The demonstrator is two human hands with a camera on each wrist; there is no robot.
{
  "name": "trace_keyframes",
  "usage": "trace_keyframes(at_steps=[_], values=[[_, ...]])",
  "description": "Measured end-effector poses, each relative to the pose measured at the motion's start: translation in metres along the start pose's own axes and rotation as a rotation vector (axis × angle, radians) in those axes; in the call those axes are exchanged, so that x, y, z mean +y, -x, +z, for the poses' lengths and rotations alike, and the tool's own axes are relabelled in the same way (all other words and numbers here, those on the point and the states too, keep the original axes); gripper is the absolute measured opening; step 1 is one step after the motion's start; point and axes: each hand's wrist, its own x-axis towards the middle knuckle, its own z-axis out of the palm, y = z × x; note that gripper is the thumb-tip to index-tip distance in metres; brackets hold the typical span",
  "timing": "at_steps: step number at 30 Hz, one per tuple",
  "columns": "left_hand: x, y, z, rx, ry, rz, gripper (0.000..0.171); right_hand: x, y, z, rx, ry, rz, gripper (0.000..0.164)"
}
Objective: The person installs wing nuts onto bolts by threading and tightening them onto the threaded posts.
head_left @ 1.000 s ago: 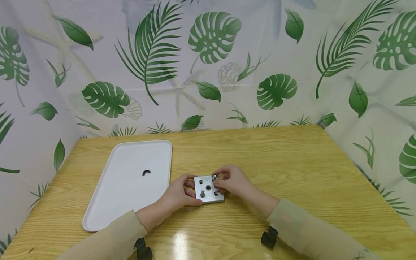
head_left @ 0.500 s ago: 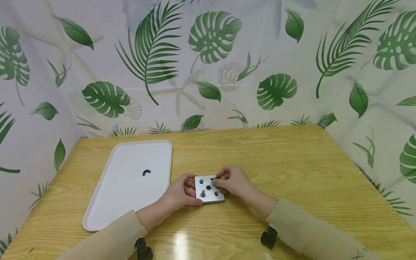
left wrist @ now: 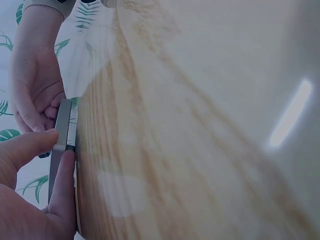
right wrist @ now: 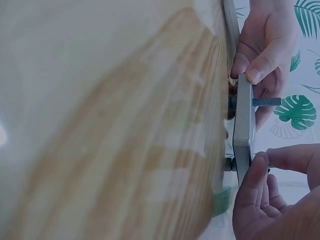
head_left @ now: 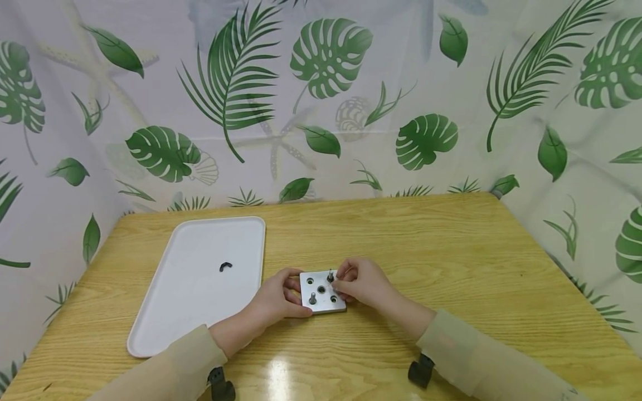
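Observation:
A square metal plate (head_left: 323, 306) with several holes lies at the middle of the table. My left hand (head_left: 275, 298) grips its left edge, thumb at the near corner. One threaded bolt (head_left: 313, 298) stands upright near the plate's front left; in the right wrist view, that bolt (right wrist: 267, 102) sticks out beside the left hand. At the far right corner stands a second bolt (head_left: 330, 274), with a small dark nut-like piece around its base. My right hand (head_left: 365, 282) pinches there with thumb and index finger (right wrist: 290, 157); the fingers partly hide the piece.
A white tray (head_left: 195, 312) lies to the left of the plate, with a small bent black piece (head_left: 225, 267) on it. The wooden table (head_left: 426, 245) ends at a leaf-patterned cloth. Bolt heads (right wrist: 228, 164) show beneath the plate in the right wrist view.
My right fingers covered the far bolt half a second ago; now they sit slightly to its right and the bolt shows upright. The left hand and plate stay in place.

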Motion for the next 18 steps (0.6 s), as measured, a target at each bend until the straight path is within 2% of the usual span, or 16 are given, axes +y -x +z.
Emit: trace_keyframes(at_steps=[6,12,18], values=[[0.0009,0.0008,0.0010,0.011,-0.008,-0.017,0.083,-0.0022,-0.0018,-0.0007,-0.011,-0.006,-0.025,0.040],[0.0016,0.0006,0.0009,0.018,-0.016,-0.018,0.083,-0.0011,-0.0057,-0.0007,-0.033,0.020,-0.054,0.034],[0.0018,0.0002,0.0010,0.018,-0.025,-0.026,0.083,-0.0009,-0.0065,0.0019,-0.006,0.043,-0.045,0.028]])
